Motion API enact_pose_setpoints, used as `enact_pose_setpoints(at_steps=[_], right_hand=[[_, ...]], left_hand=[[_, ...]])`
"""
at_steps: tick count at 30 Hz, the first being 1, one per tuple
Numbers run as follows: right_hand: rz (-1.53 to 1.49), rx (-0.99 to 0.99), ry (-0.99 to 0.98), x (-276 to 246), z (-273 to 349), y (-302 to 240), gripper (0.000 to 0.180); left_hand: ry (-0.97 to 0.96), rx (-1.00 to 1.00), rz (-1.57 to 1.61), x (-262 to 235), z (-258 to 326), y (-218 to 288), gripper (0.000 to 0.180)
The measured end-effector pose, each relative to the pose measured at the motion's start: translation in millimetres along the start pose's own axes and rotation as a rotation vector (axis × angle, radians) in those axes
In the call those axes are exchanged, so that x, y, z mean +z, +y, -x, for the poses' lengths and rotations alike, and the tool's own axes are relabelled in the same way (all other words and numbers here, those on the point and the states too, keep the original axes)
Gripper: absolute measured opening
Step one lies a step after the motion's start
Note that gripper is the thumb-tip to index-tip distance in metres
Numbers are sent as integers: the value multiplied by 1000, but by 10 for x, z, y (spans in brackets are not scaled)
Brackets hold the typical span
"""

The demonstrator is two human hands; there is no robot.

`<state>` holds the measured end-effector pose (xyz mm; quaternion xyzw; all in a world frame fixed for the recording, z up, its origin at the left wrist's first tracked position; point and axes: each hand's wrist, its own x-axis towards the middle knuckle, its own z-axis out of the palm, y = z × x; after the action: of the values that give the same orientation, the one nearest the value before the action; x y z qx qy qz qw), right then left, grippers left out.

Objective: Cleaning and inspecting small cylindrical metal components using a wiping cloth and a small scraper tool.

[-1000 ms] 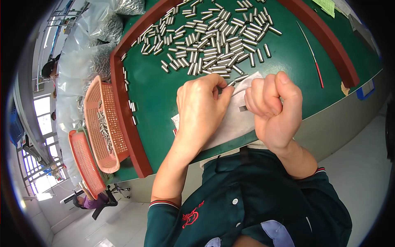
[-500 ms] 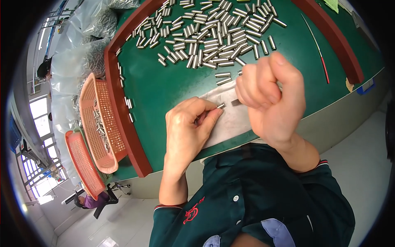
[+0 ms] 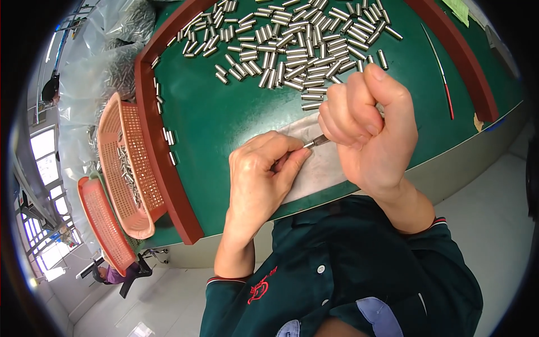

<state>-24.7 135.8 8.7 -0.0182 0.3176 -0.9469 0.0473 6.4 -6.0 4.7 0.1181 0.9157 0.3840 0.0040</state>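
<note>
My left hand point(image 3: 259, 168) is closed, with a small shiny metal cylinder point(image 3: 308, 145) pinched between thumb and forefinger. Only the cylinder's end shows. My right hand point(image 3: 368, 126) makes a fist around a slim tool with a dark grey, flat, blade-like end point(image 3: 320, 140); its handle is hidden in the fist. The tool's tip meets the exposed end of the cylinder, or lies right at it. Both hands are over a whitish cloth point(image 3: 314, 177) on the green tabletop point(image 3: 205, 115). Beyond them lies a big loose pile of similar metal cylinders point(image 3: 306, 48).
Dark red rails point(image 3: 163, 168) border the table. Left of it stand an orange plastic basket point(image 3: 147, 163) holding metal pieces, a second basket point(image 3: 101, 224) and clear plastic bags point(image 3: 84, 73). A thin pointed tool with a red handle point(image 3: 448, 101) lies at right. Another person sits far off.
The tool's tip and the cylinder, apart before, have come together. Table and baskets have shifted slightly in the picture. Both hands keep their grip.
</note>
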Motion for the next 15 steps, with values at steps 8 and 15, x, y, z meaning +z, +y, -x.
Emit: enact_pose_setpoints(at_steps=[8, 15], right_hand=[[1, 9, -21, 7, -24, 4, 40], [98, 22, -2, 49, -27, -1, 41]], left_hand=[[-6, -8, 4, -9, -3, 6, 9], [-2, 14, 19, 6, -10, -11, 10]])
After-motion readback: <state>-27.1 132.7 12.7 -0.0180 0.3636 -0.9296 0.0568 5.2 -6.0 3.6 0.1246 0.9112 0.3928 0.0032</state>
